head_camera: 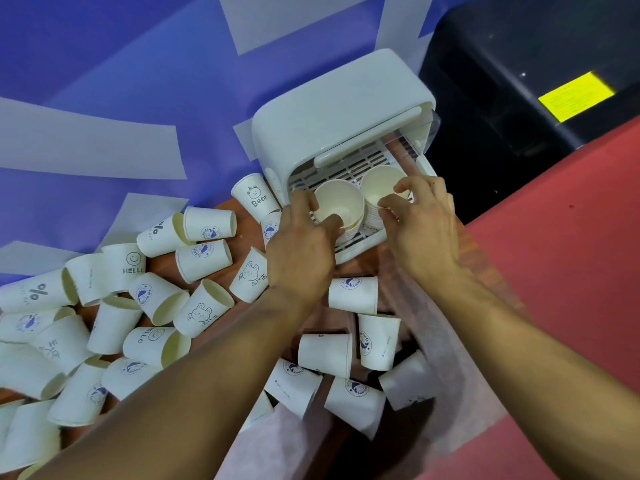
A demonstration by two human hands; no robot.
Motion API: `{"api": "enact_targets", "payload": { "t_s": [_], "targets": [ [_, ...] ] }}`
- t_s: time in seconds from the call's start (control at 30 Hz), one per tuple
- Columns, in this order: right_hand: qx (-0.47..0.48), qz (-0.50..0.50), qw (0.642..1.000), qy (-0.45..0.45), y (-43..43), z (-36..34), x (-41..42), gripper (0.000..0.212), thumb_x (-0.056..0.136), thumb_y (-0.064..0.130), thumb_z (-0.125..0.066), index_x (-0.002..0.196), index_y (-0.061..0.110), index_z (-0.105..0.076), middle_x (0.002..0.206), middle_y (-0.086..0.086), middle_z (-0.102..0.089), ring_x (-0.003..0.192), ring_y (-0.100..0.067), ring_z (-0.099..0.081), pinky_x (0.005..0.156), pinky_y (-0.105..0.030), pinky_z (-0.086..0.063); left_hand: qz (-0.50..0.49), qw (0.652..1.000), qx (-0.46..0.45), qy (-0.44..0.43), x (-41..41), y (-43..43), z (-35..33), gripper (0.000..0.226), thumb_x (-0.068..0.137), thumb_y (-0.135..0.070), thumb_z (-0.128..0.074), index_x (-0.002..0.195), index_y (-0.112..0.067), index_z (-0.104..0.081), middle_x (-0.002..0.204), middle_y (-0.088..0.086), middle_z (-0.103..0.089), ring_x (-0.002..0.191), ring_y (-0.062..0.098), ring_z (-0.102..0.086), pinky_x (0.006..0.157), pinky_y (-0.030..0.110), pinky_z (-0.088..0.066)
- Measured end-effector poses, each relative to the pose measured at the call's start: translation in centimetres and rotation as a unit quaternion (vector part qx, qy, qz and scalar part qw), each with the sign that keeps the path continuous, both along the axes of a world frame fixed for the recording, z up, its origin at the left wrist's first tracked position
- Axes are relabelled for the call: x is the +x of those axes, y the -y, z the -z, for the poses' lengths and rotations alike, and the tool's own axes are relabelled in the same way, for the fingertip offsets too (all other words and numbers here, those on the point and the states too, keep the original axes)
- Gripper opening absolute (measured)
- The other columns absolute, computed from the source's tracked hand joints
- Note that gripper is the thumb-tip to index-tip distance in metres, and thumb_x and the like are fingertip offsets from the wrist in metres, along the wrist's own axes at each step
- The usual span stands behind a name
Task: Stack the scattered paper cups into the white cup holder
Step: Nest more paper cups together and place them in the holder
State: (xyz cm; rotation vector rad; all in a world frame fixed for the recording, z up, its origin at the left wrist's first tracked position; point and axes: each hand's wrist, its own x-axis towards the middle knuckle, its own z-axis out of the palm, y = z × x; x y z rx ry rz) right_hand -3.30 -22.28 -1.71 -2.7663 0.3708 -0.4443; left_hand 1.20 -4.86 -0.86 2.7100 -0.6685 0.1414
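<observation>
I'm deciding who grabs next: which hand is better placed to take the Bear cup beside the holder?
Left. The left hand grips the left stack right beside the Bear cup; the right hand pinches the right stack and would likely have to cross over.

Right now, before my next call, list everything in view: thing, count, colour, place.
white cup holder: one, white, back of table, front open.
left stack: one, cream-white cups, upright on the holder's tray.
right stack: one, cream-white, beside it on the tray.
scattered paper cups: dozens, white with printed designs, lying left of and before the holder.
table: one, brown, under the cups.
black box: one, yellow label, upper right.
backdrop: one, blue with pale strips, behind.
left hand: one, grips left stack's rim.
right hand: one, pinches right stack's rim.
</observation>
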Motion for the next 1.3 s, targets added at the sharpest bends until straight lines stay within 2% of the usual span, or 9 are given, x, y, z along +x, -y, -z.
{"api": "enact_targets", "payload": {
  "t_s": [0.13, 0.23, 0.3, 0.63, 0.73, 0.83, 1.07, 1.2, 1.3],
  "targets": [
    [0.007, 0.035, 0.999, 0.008, -0.3, -0.2, 0.1, 0.010, 0.084, 0.020, -0.069, 0.090, 0.014, -0.074, 0.093, -0.006, -0.048, 0.094, -0.027, -0.042, 0.074, -0.035, -0.034, -0.032, 0.999, 0.006, -0.034, 0.0, 0.0, 0.7, 0.016, 0.096, -0.032, -0.056, 0.096, -0.020, -0.066, 0.110, 0.004, -0.037, 0.088, 0.017, -0.039, 0.059, 0.029, -0.032],
    [0.011, 0.043, 0.999, -0.009, -0.6, -0.3, 0.3, 0.013, 0.087, 0.023, -0.066, 0.092, 0.013, -0.073, 0.085, -0.005, -0.046, 0.084, -0.027, -0.046, 0.061, -0.034, -0.036, -0.011, 1.000, 0.014, -0.017, 0.0, 0.1, 0.7, 0.020, 0.097, -0.033, -0.055, 0.095, -0.017, -0.068, 0.101, 0.007, -0.042, 0.081, 0.024, -0.048, 0.056, 0.031, -0.043],
    [0.024, 0.037, 0.999, -0.024, -0.7, -0.4, 0.3, 0.017, 0.090, 0.025, -0.062, 0.098, 0.014, -0.073, 0.084, -0.006, -0.049, 0.083, -0.029, -0.052, 0.057, -0.034, -0.041, 0.006, 1.000, 0.007, -0.022, 0.1, 0.1, 0.6, 0.021, 0.097, -0.034, -0.054, 0.099, -0.020, -0.069, 0.094, 0.004, -0.048, 0.074, 0.024, -0.052, 0.055, 0.030, -0.039],
    [0.035, 0.025, 0.999, -0.030, -0.8, -0.5, 0.2, 0.021, 0.093, 0.025, -0.058, 0.106, 0.014, -0.072, 0.086, -0.006, -0.056, 0.083, -0.031, -0.057, 0.060, -0.039, -0.049, 0.035, 0.999, -0.011, -0.033, 0.4, -0.5, 1.4, 0.023, 0.098, -0.034, -0.053, 0.107, -0.022, -0.071, 0.090, 0.004, -0.064, 0.077, 0.028, -0.063, 0.059, 0.035, -0.051],
    [0.044, 0.023, 0.998, -0.028, -1.0, -0.9, -0.3, 0.025, 0.092, 0.024, -0.059, 0.114, 0.015, -0.068, 0.094, -0.005, -0.063, 0.090, -0.029, -0.061, 0.066, -0.040, -0.052, 0.030, 0.998, -0.040, -0.049, 0.1, -0.9, 1.2, 0.030, 0.097, -0.037, -0.055, 0.124, -0.027, -0.063, 0.101, 0.000, -0.066, 0.084, 0.024, -0.065, 0.063, 0.037, -0.053],
    [0.060, 0.021, 0.998, 0.008, -1.5, -1.8, -1.8, 0.026, 0.089, 0.026, -0.062, 0.113, 0.017, -0.067, 0.091, -0.001, -0.065, 0.083, -0.022, -0.062, 0.067, -0.035, -0.050, 0.041, 0.997, -0.056, -0.037, -0.9, -2.7, 1.0, 0.039, 0.095, -0.039, -0.058, 0.132, -0.029, -0.055, 0.101, -0.002, -0.067, 0.081, 0.021, -0.065, 0.063, 0.036, -0.054],
    [0.149, -0.020, 0.989, -0.014, -6.7, -1.5, -8.3, 0.011, 0.083, 0.019, -0.070, 0.093, 0.016, -0.070, 0.072, 0.006, -0.059, 0.062, -0.016, -0.056, 0.059, -0.030, -0.046, -0.028, 0.991, -0.072, -0.107, -6.0, -10.2, 1.6, 0.028, 0.091, -0.041, -0.060, 0.117, -0.031, -0.062, 0.091, -0.007, -0.068, 0.082, 0.020, -0.065, 0.064, 0.033, -0.051],
    [0.150, -0.016, 0.983, -0.102, -10.0, 1.0, -11.5, 0.013, 0.081, 0.030, -0.067, 0.090, 0.020, -0.070, 0.069, 0.004, -0.062, 0.063, -0.025, -0.061, 0.060, -0.034, -0.050, -0.062, 0.986, -0.018, -0.155, -11.0, -13.9, 3.2, 0.026, 0.088, -0.052, -0.055, 0.108, -0.037, -0.064, 0.083, -0.009, -0.066, 0.076, 0.018, -0.065, 0.063, 0.036, -0.052],
    [0.138, -0.009, 0.976, -0.169, -12.0, 2.2, -12.9, 0.017, 0.082, 0.035, -0.063, 0.092, 0.022, -0.069, 0.077, 0.001, -0.068, 0.073, -0.029, -0.065, 0.065, -0.037, -0.052, -0.063, 0.982, 0.049, -0.173, -14.5, -14.5, 4.4, 0.029, 0.088, -0.057, -0.049, 0.108, -0.039, -0.058, 0.090, -0.010, -0.065, 0.085, 0.018, -0.066, 0.067, 0.032, -0.048]
  ]
}}
